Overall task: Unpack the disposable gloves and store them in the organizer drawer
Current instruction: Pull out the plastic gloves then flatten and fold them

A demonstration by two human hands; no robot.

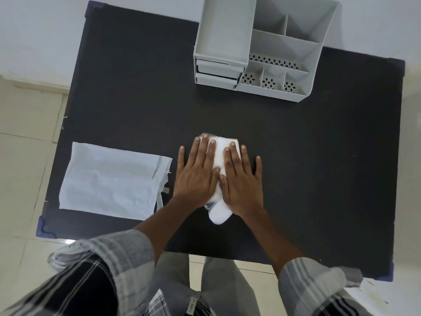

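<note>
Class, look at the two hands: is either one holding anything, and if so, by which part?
Nothing is gripped. The left hand and right hand lie flat with straight fingers on the white glove bundle, pressing its top against the table.

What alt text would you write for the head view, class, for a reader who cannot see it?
Both hands, left hand and right hand, press flat on a white glove stack on a black table. An empty white wrapper lies left; a grey organizer stands behind.

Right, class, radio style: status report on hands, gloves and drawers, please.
Both hands, left and right, flat, pressing glove stack. Organizer drawers closed. Empty wrapper lies left; path clear.
</note>
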